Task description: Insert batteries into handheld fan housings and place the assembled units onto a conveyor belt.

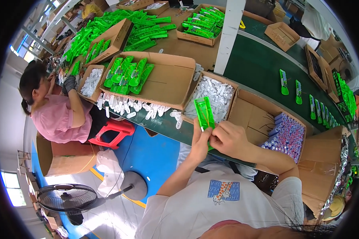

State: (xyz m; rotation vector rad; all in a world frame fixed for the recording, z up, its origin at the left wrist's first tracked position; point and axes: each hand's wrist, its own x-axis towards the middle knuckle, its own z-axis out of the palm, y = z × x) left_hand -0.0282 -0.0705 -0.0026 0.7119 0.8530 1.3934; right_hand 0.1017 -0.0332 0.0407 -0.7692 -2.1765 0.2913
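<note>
A bright green, elongated plastic casing point(204, 111) is held upright in front of my chest, with thin reddish wires at its lower part. My left hand point(200, 142) grips its lower left side, thumb pressed on the front. The fingers of my right hand point(230, 139) are pinched together at the lower right of the casing, by the wires. What exactly they pinch is too small to tell. Just behind the casing stands a cardboard box of small clear-white plastic parts point(216, 92). To the right, a box holds purple-blue cylindrical cells point(284, 137).
A shallow cardboard box point(167, 81) holds several green casings, with white plastic pieces point(133, 106) along the bench edge. Green casings point(284, 82) lie on the dark green conveyor point(263, 59). A pink-shirted co-worker point(60, 115) sits left, near a red stool point(113, 133) and a fan point(68, 199).
</note>
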